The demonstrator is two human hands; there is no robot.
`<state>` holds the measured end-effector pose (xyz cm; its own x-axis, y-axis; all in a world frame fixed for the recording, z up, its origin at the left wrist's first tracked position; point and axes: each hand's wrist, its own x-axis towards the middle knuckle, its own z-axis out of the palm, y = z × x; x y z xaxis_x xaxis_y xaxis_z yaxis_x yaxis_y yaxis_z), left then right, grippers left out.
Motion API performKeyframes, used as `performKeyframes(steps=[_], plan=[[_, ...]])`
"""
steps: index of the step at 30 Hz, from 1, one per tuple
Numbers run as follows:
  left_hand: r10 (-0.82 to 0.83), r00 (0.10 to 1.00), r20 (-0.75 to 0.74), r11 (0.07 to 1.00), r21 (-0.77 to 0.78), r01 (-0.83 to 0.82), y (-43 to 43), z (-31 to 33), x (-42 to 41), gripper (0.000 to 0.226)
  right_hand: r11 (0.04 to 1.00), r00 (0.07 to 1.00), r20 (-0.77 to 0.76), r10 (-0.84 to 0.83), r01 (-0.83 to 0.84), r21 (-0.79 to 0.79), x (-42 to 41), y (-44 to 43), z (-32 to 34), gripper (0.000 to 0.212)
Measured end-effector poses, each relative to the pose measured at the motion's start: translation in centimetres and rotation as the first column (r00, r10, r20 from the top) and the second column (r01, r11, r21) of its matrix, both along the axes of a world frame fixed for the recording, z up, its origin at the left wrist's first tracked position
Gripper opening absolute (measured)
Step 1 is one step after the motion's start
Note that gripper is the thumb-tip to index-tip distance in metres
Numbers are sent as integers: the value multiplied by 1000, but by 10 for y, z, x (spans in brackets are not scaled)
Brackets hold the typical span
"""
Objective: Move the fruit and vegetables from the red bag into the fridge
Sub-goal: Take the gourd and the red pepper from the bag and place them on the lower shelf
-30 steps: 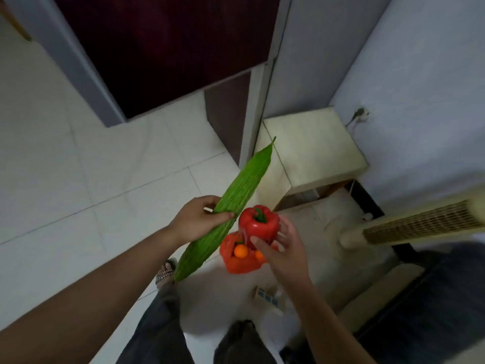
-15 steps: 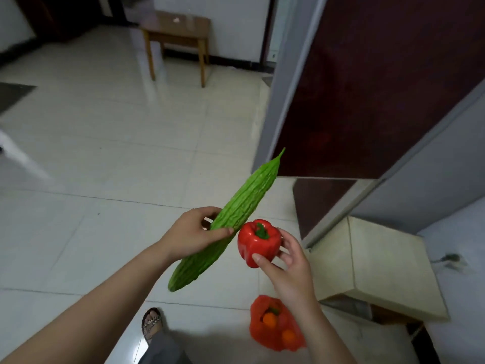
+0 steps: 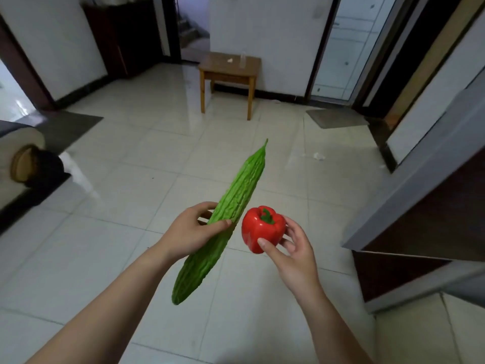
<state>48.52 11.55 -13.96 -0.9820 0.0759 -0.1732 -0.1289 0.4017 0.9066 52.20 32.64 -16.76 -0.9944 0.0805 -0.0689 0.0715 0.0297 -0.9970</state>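
Hands are gripping produce above the tiled floor (image 3: 110, 258): left hand (image 3: 193, 232) is clasping the bitter gourd (image 3: 228, 216) mid-length, tip slanting toward the wooden stool (image 3: 229, 72). Right hand (image 3: 294, 248), beside the gourd, is pinching the red bell pepper (image 3: 262, 228), stem upward; no writing is showing.

A glossy floor of large pale square tiles (image 3: 126, 232) reflects daylight across a white-walled room, where a small wooden table (image 3: 228, 72) stands against the far white wall (image 3: 262, 35) between an open dark doorway (image 3: 193, 27) and a bright glazed door (image 3: 341, 48). A grey rectangular mat (image 3: 336, 118) lies before that door and a darker mat (image 3: 70, 124) at left, near a tall dark wooden cabinet (image 3: 123, 35). A dark maroon panel with a grey frame (image 3: 433, 206) fills the right edge.
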Motion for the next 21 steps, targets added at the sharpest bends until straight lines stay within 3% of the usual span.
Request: performKeyframes(steps=[11, 21], plan=[[-37, 999, 37, 999, 19, 36, 3, -21, -163, 28, 983, 992, 15, -127, 124, 134, -144, 5, -18, 60], [-147, 989, -8, 987, -62, 146, 53, 12, -370, 41, 986, 988, 9, -156, 156, 65, -345, 52, -2, 65]])
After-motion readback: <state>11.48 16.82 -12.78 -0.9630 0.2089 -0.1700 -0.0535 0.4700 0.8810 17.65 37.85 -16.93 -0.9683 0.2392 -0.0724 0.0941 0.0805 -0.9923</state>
